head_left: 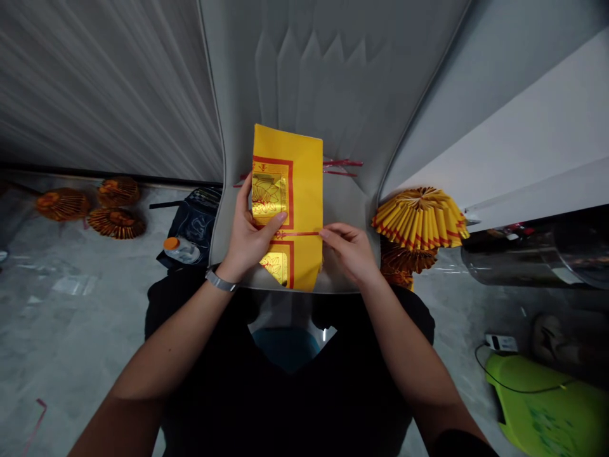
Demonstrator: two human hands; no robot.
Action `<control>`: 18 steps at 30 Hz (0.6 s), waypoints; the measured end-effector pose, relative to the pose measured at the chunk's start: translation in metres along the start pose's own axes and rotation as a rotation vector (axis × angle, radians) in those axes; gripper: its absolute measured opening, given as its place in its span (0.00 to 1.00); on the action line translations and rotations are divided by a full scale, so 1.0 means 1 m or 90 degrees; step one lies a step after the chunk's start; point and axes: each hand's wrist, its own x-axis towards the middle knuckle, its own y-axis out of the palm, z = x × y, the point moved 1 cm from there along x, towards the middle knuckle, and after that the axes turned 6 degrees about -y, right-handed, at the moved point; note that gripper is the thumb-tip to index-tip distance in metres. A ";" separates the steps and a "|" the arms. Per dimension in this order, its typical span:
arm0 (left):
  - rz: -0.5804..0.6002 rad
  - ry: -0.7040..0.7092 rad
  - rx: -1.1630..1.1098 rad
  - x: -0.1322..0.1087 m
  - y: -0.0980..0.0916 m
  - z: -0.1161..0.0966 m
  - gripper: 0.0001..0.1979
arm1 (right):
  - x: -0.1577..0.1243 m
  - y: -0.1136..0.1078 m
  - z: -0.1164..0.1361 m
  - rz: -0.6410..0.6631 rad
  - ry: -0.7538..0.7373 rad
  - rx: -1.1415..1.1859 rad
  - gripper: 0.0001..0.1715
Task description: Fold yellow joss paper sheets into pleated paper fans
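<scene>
A folded yellow paper stack (pixel 304 190) with red borders and gold foil panels stands on the grey chair seat before me. My left hand (pixel 252 231) grips its left side, thumb across the front and fingers behind. Around the stack's lower half runs a thin red tie (pixel 304 234). At the right edge, my right hand (pixel 349 247) pinches the tie between thumb and fingertips. Behind the stack, several loose red ties (pixel 342 166) lie on the seat.
Pleated yellow paper fans (pixel 421 219) are piled to the right of the chair (pixel 342 270). On the left floor lie several more pleated fans (pixel 117 222), a dark bag (pixel 193 219) and an orange-capped bottle (pixel 183 249). A green stool (pixel 542 406) stands at lower right.
</scene>
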 end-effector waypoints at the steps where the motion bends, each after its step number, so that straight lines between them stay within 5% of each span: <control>1: 0.003 0.005 0.002 0.000 0.000 -0.001 0.48 | 0.000 0.002 0.000 -0.008 -0.009 -0.010 0.17; 8: -0.026 0.023 0.012 -0.001 -0.001 -0.011 0.48 | -0.002 0.009 0.005 -0.021 -0.009 -0.014 0.15; 18: -0.023 -0.016 -0.010 -0.001 -0.003 0.003 0.47 | -0.007 0.014 0.004 -0.038 -0.055 -0.087 0.11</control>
